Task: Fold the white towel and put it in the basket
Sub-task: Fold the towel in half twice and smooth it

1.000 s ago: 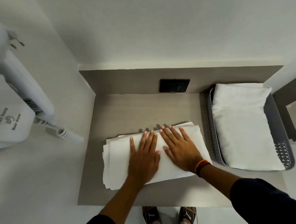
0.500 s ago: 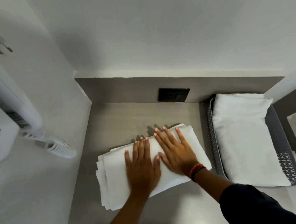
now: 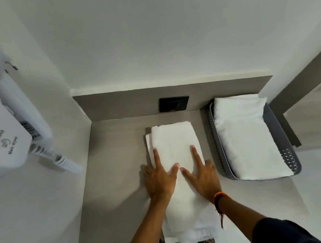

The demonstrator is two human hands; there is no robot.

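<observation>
On the folded white towel (image 3: pixel 178 159), both hands lie flat, fingers spread and grasping nothing: the left hand (image 3: pixel 159 179) along its left edge, the right hand (image 3: pixel 202 174) along its right. The towel lies lengthwise on the grey counter (image 3: pixel 112 168), its near end overhanging. Judged next: slide palms under both long edges, lift level, and lower it onto the towel already in the basket (image 3: pixel 278 126) alongside.
</observation>
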